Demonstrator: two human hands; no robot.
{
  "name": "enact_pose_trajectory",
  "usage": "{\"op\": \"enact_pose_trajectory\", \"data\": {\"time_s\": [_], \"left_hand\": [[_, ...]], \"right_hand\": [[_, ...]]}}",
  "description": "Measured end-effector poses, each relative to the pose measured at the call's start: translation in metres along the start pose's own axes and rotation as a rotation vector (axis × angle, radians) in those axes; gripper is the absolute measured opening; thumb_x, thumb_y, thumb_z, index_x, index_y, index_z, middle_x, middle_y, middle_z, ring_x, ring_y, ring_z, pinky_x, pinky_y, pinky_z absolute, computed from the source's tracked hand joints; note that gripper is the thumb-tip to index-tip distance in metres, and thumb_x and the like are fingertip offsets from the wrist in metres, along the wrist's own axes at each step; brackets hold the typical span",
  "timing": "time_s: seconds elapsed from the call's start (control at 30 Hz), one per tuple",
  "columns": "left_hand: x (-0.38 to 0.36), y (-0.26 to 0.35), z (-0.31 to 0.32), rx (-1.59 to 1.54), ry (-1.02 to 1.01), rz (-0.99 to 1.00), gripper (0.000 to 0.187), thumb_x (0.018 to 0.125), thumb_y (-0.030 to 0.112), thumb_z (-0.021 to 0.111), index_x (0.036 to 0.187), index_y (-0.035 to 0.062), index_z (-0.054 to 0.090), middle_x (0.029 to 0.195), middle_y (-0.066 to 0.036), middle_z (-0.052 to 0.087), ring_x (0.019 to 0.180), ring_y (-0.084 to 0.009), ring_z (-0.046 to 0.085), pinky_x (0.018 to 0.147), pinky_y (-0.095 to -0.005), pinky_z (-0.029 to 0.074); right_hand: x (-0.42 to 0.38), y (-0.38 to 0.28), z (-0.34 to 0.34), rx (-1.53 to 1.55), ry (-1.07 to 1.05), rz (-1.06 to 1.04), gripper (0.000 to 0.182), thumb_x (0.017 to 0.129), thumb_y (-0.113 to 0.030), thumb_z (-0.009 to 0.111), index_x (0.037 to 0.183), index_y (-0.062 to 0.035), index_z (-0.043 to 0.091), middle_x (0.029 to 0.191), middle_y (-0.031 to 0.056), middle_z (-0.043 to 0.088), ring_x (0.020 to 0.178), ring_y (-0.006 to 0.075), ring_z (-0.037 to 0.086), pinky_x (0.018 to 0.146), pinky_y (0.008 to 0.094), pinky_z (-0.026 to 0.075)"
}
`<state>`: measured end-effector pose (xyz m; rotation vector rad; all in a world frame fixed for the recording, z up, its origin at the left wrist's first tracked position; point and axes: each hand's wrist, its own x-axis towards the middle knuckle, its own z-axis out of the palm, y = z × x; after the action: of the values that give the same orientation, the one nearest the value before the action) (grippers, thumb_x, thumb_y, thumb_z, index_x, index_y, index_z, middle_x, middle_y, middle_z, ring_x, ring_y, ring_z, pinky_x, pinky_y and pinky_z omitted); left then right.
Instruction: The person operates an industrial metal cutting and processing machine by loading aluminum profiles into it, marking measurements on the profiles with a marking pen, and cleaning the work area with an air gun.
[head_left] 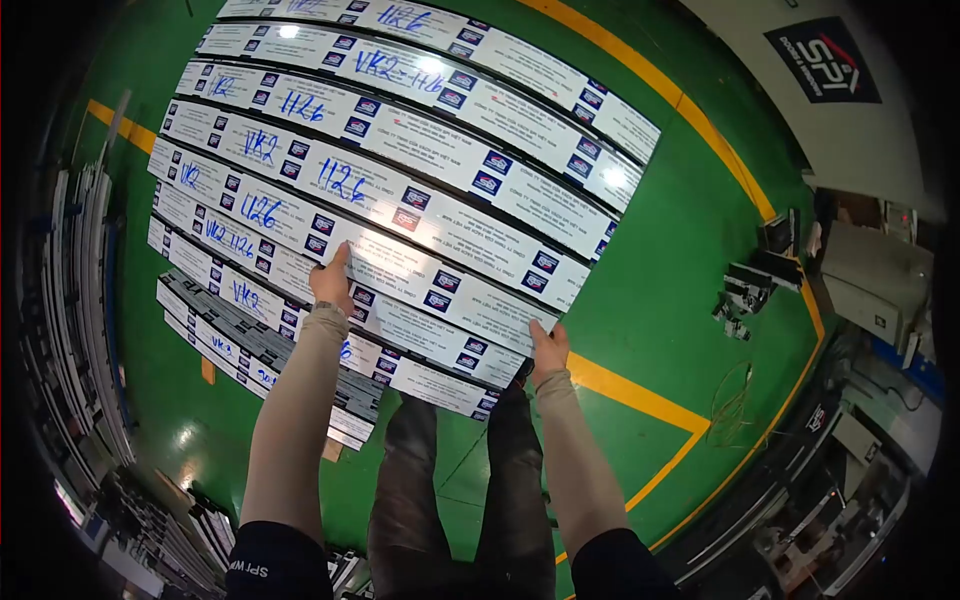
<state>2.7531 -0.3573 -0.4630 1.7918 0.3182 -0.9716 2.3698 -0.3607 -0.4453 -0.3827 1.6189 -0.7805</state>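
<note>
One white labelled strip (pixel 440 290), among rows towards twelve o'clock, long axis ten-to-four; right hand (pixel 548 350) touching its four-o'clock end, left hand (pixel 332 284) partway along, grip closure indiscernible on both

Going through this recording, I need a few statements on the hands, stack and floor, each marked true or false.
1. The left hand touches the labelled white profiles. True.
2. The large handwriting is red. False: the large handwriting is blue.
3. The right hand is at a profile's end. True.
4. The floor is grey. False: the floor is green, with yellow lines.
</note>
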Motion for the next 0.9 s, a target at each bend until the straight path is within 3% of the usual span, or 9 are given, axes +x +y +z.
{"op": "enact_pose_trajectory", "data": {"time_s": [0.1, 0.43, 0.53, 0.77, 0.9], "left_hand": [[-0.023, 0.016, 0.011, 0.015, 0.056, -0.055, 0.044, 0.086, 0.022, 0.074, 0.115, -0.0039, 0.054, 0.110, -0.012, 0.062, 0.097, -0.0235, 0.060, 0.083, -0.0365, 0.049], [-0.011, 0.005, 0.003, 0.097, -0.015, -0.074, 0.048, 0.087, 0.026, 0.073, 0.119, -0.0044, 0.053, 0.110, -0.011, 0.061, 0.096, -0.0215, 0.059, 0.083, -0.0337, 0.048], [-0.010, 0.001, 0.004, 0.129, 0.030, -0.058, 0.053, 0.088, 0.027, 0.073, 0.123, -0.0040, 0.049, 0.115, -0.011, 0.060, 0.100, -0.0221, 0.057, 0.086, -0.0354, 0.047], [-0.022, -0.006, 0.007, 0.177, 0.010, 0.002, 0.060, 0.086, 0.034, 0.073, 0.130, 0.0040, 0.045, 0.123, -0.009, 0.055, 0.111, -0.0265, 0.052, 0.090, -0.0484, 0.046], [-0.023, -0.008, 0.009, 0.212, 0.058, -0.013, 0.061, 0.086, 0.035, 0.073, 0.129, 0.0036, 0.044, 0.123, -0.010, 0.054, 0.111, -0.0263, 0.052, 0.089, -0.0481, 0.047]], "right_hand": [[0.007, 0.004, -0.009, -0.086, -0.043, -0.039, 0.029, 0.086, -0.012, 0.071, 0.107, 0.0028, 0.058, 0.104, 0.0109, 0.065, 0.094, 0.0177, 0.060, 0.083, 0.0323, 0.048], [0.017, 0.005, -0.027, -0.179, -0.094, -0.011, 0.031, 0.086, -0.019, 0.073, 0.102, 0.0040, 0.060, 0.096, 0.0091, 0.067, 0.084, 0.0138, 0.060, 0.077, 0.0294, 0.048], [0.019, 0.008, -0.030, -0.199, -0.108, -0.027, 0.032, 0.086, -0.020, 0.074, 0.102, 0.0040, 0.060, 0.095, 0.0088, 0.067, 0.083, 0.0127, 0.059, 0.075, 0.0285, 0.048], [0.021, -0.001, -0.031, -0.235, -0.151, -0.036, 0.031, 0.086, -0.018, 0.073, 0.104, 0.0049, 0.061, 0.097, 0.0104, 0.068, 0.083, 0.0139, 0.061, 0.074, 0.0277, 0.049], [0.020, -0.005, -0.034, -0.115, -0.199, 0.001, 0.029, 0.087, -0.015, 0.073, 0.104, 0.0051, 0.061, 0.099, 0.0119, 0.068, 0.085, 0.0152, 0.063, 0.077, 0.0282, 0.050]]}}
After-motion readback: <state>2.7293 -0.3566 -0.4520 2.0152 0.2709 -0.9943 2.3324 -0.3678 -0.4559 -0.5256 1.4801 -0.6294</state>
